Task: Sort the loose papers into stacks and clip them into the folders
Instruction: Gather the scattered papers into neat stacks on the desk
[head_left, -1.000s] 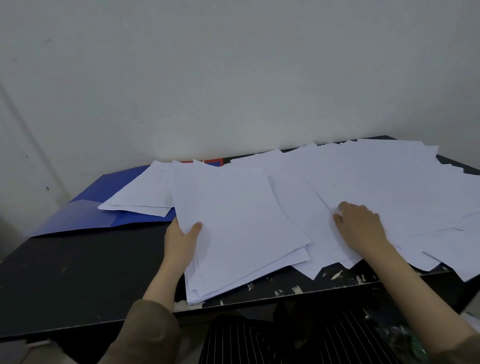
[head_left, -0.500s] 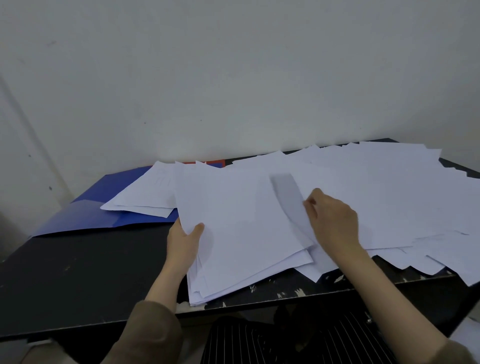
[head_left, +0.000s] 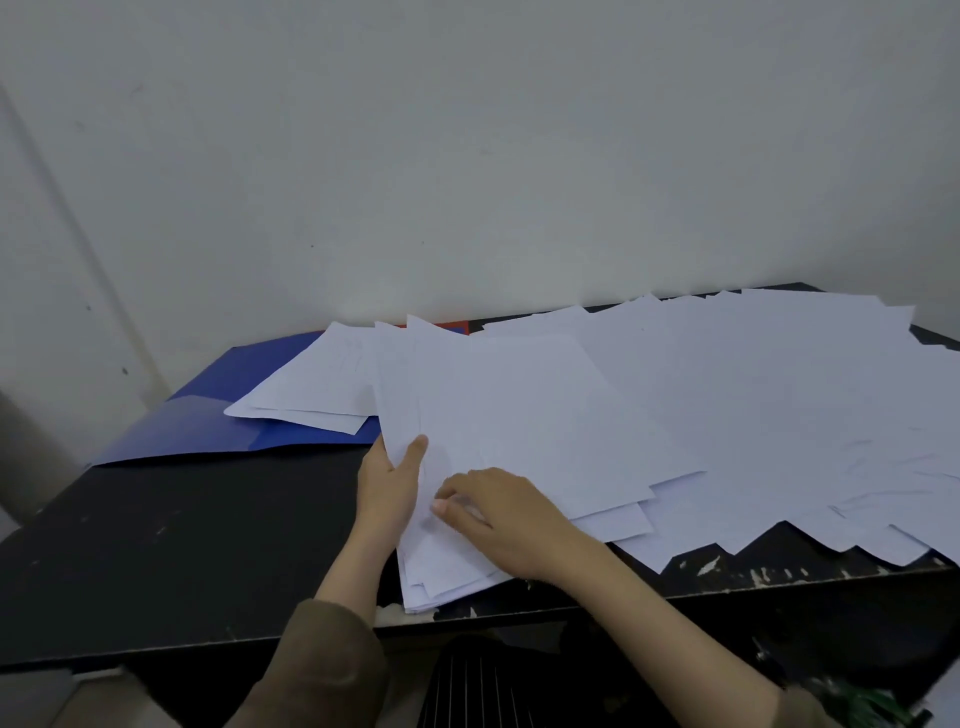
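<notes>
A rough stack of white sheets (head_left: 519, 431) lies at the table's near edge. My left hand (head_left: 389, 486) grips its left edge, thumb on top. My right hand (head_left: 498, 514) lies on the stack's lower left part, fingers bent, fingertips on the top sheet close to my left thumb. Whether it pinches the sheet is unclear. Several loose white papers (head_left: 779, 405) spread across the right half of the table. An open blue folder (head_left: 208, 426) lies at the back left with a small pile of sheets (head_left: 317, 389) on it.
The black table (head_left: 182, 545) has a scuffed front edge. A red folder corner (head_left: 452, 327) shows behind the stack near the grey wall (head_left: 467, 156). Striped dark fabric (head_left: 478, 686) sits below the table edge.
My right hand left the loose papers on the right, drew a sheet leftward and now lies with it on the stack by my left hand. My left hand kept its grip.
</notes>
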